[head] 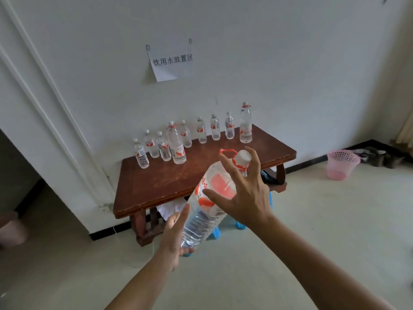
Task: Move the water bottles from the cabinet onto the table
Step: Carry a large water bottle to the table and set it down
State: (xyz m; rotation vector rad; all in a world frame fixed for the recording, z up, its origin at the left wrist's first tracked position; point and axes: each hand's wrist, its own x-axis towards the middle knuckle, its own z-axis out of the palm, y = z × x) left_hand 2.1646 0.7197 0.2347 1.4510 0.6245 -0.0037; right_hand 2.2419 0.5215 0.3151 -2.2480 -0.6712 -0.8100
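A large clear water bottle (207, 204) with a red-and-white label, white cap and red carry ring is tilted in the air in front of the table. My left hand (176, 233) supports its base from below. My right hand (245, 195) has its fingers spread over the bottle's upper part and neck. The dark wooden table (178, 182) stands against the white wall. Along its back edge stand several small water bottles (202, 130) and two taller ones (176, 143), (245, 124), all upright.
A paper sign (171, 61) is pinned to the wall above the table. A pink mesh basket (342, 164) stands on the floor at the right, with shoes behind it. A blue stool (240, 224) sits under the table. A door frame runs along the left.
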